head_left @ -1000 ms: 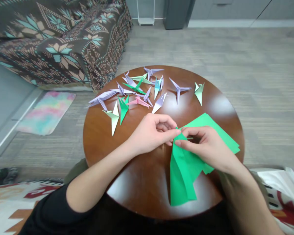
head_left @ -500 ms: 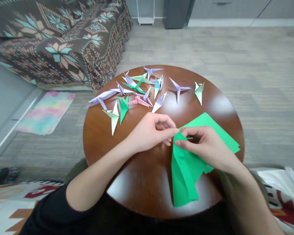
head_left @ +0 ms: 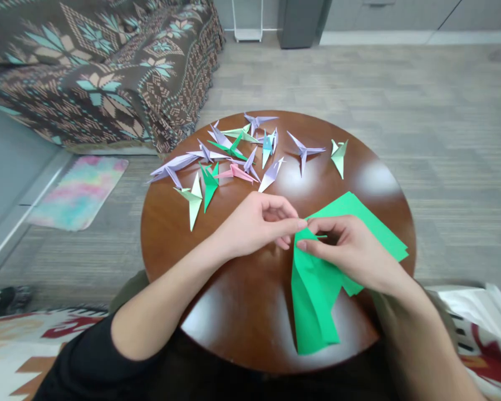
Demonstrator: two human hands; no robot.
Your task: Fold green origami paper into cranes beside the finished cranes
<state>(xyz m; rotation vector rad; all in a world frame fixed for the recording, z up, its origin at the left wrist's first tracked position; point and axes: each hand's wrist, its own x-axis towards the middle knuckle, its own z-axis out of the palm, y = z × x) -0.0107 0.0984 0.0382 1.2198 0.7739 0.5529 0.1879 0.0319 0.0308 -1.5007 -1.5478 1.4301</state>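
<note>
Both hands meet over the near right part of a round wooden table. My left hand pinches the top corner of a green paper sheet that is partly folded and hangs down towards me. My right hand grips the same sheet just beside it, fingers curled round the fold. Under my right hand lies a flat stack of green paper. Several folded paper cranes in lilac, green, pink and pale blue lie scattered across the far half of the table.
A sofa under a brown patterned blanket stands at the far left. A pastel mat lies on the floor left of the table. White paper or a bag sits at my right. A dark bin stands at the far wall.
The hanging end of the green sheet has swung slightly to the right. My left fingers have shifted a little at the top corner. Both hands stay in place.
</note>
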